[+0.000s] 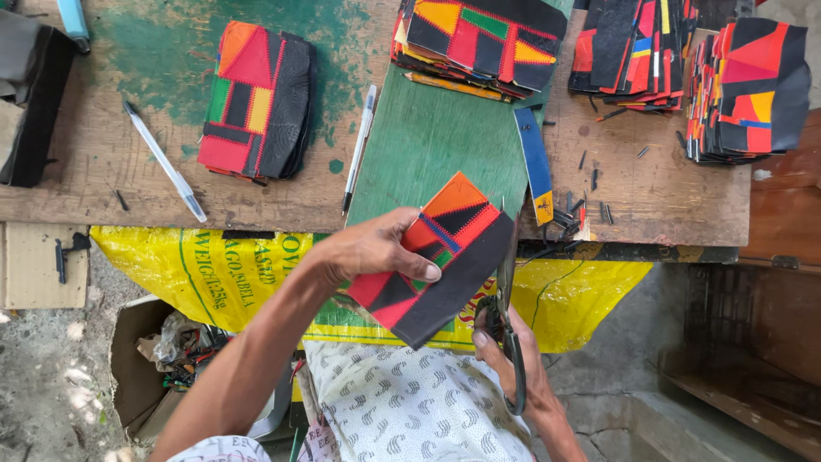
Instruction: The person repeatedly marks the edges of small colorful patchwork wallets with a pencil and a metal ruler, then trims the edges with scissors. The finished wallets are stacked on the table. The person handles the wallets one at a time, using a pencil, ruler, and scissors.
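My left hand [372,248] holds a patchwork panel [445,257] of red, orange and black pieces with a wide black strip along one edge, tilted in the air in front of the table edge. My right hand [513,359] grips a pair of scissors [506,299] whose blades run up along the panel's black right edge. Part of the right hand is hidden by the scissor handles.
Stacks of similar patchwork panels lie on the wooden table: one at left [256,98], one at centre back [479,38], more at right [753,85]. Two pens [162,158] [359,145], a green board [436,145], a blue strip [536,162] and black offcuts [581,205] lie about. A yellow sack [214,274] hangs below, and a scrap box [162,351] sits at lower left.
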